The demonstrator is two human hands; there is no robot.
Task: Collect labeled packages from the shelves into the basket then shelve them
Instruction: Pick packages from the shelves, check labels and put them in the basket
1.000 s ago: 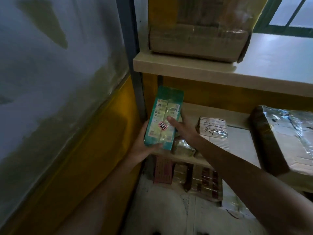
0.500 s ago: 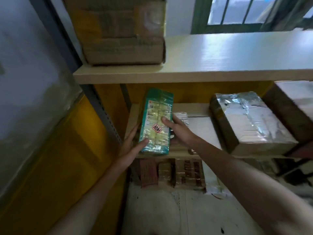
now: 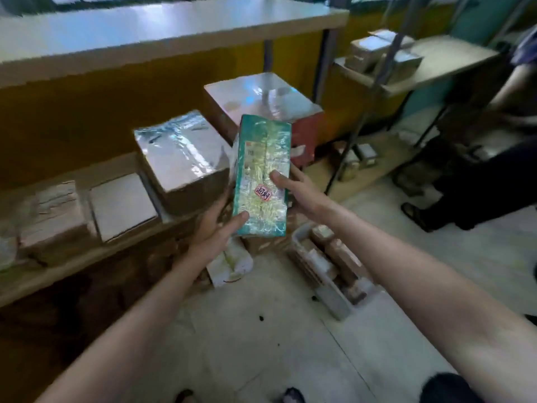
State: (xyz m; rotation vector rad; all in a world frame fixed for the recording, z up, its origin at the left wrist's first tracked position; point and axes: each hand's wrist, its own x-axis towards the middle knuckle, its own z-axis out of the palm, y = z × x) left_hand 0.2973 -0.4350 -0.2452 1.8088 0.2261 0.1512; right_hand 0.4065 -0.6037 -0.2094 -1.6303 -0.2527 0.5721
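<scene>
Pulled away from the shelf (image 3: 87, 257) since half a second ago, one green package (image 3: 261, 175) stands upright in two hands: left hand (image 3: 213, 228) curled round its lower-left corner, right hand (image 3: 300, 190) pinching its right edge. One basket (image 3: 328, 295) sits on the floor, lower right.

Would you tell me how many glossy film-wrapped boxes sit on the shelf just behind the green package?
2: a brown-sided box left of the green package, and a taller red-sided box behind it. Others may be hidden behind the package.
</scene>
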